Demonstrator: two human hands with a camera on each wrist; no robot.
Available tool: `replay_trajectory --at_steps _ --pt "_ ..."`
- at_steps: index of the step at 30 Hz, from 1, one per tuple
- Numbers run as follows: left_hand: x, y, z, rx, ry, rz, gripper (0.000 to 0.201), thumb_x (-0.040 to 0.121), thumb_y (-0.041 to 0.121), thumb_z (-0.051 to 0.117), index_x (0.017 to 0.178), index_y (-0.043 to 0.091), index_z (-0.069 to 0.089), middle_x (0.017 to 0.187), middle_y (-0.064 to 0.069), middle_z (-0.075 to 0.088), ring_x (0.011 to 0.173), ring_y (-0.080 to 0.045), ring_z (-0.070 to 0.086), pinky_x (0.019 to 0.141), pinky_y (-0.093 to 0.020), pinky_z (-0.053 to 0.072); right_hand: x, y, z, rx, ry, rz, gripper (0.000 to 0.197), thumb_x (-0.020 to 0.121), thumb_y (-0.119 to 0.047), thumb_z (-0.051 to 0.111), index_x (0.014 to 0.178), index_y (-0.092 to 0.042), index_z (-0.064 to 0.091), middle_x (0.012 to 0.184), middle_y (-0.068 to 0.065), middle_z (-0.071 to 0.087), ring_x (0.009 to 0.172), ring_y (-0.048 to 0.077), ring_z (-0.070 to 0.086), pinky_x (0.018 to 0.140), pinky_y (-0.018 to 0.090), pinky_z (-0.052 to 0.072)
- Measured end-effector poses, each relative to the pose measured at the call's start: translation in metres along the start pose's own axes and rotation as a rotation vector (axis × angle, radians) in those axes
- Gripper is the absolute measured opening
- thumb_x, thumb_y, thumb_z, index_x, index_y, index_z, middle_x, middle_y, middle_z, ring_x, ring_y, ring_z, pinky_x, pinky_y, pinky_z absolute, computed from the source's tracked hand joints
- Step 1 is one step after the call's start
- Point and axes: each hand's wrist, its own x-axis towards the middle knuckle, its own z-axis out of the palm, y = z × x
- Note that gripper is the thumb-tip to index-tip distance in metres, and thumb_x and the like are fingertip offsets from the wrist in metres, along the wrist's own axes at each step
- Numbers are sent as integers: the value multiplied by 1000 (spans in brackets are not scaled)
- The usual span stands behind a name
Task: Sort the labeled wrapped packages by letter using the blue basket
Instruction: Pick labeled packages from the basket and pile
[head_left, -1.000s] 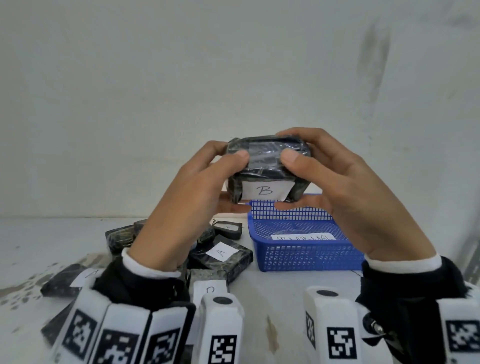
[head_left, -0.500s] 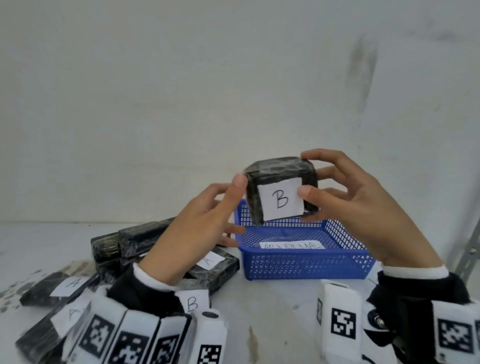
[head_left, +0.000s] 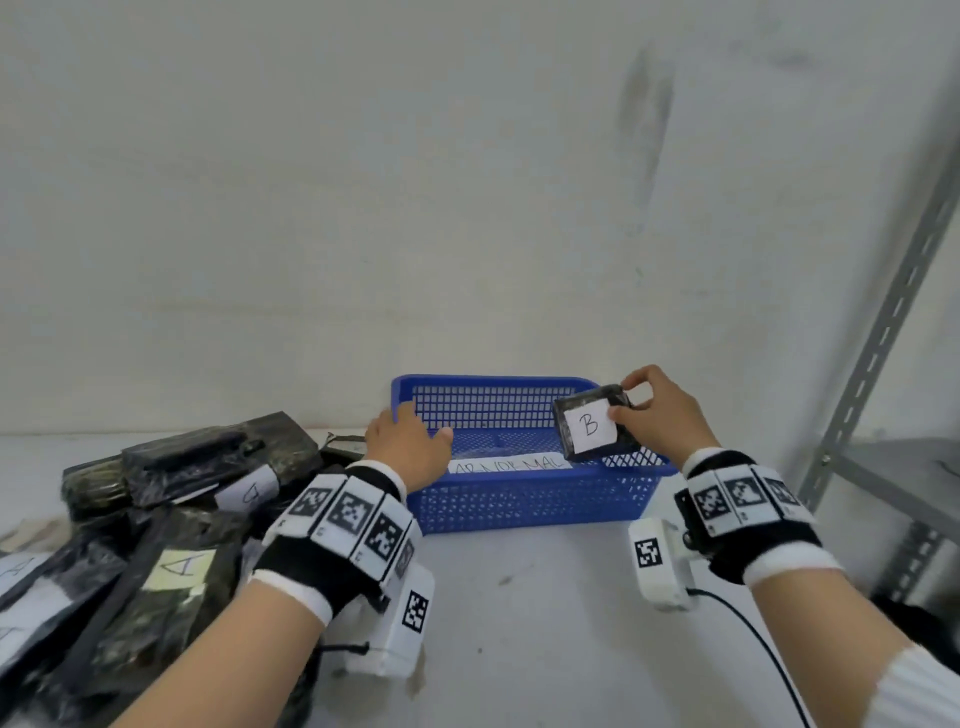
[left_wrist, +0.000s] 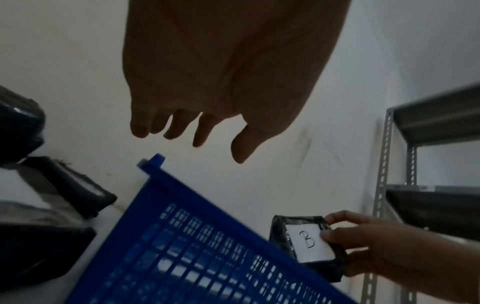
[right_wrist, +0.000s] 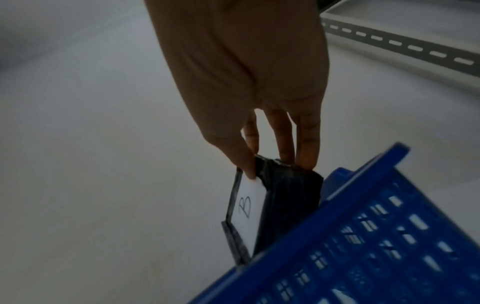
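Against the white wall (head_left: 467, 182), at the back of the pale work surface (head_left: 519, 597), stands the blue basket (head_left: 519, 499), a perforated plastic tray with a strip label on its near inner wall whose writing is too blurred to read with confidence. It sits between the unsorted stock and the grey slotted shelving (head_left: 893, 322), probably so that either hand can reach it without crossing the other. Left of the basket lies the pile of wrapped packages (head_left: 156, 519), dark film-wrapped blocks heaped on one another, several showing white labels; one label reads A (head_left: 179, 569), the others are angled or blurred. The heap is loose, which suggests stock not yet sorted.

Over the basket's right end, the right hand (head_left: 665, 415) pinches the B package (head_left: 592, 428) by its upper edge, thumb on the label face and fingers behind it, as the right wrist view confirms. Held this way, the letter stays visible. The package hangs tilted above the rim, not yet set down; placing it appears to be the step in hand.

At the basket's left end, the left hand (head_left: 410, 441) is spread and holds nothing. The left wrist view shows its fingers (left_wrist: 202, 131) relaxed above the corner, apart from the rim. Both wrists carry marker bands (head_left: 353, 514).
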Motion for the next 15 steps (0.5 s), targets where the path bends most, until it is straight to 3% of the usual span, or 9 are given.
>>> replay_trajectory --at_steps 4,8,11,15 --pt "4 -6 20 29 15 -55 78 101 46 36 153 3 -2 162 -18 1 150 -32 2 121 -43 9 13 12 4 -194 -64 22 28 92 -14 68 119 -13 58 124 15 61 97 25 58 77 30 45" --pt "2 -9 31 45 4 -98 84 100 46 38 151 2 -12 162 -16 -8 150 -32 -4 121 -44 7 24 18 12 -431 -189 31 30 92 -16 68 122 -8 66 129 14 62 114 28 60 91 33 49" --pt "5 -10 35 82 2 -101 85 100 47 36 151 1 -14 162 -17 -10 150 -33 -4 121 -45 7 33 23 20 -586 -260 61 27 92 -15 65 117 -5 67 121 14 67 95 25 61 76 28 47" --pt "8 -12 32 75 -2 -142 86 100 46 39 151 3 -15 162 -15 -7 149 -37 0 120 -50 10 40 25 23 -684 -278 88 27 95 -11 60 119 -1 63 122 16 66 89 26 58 74 27 44"
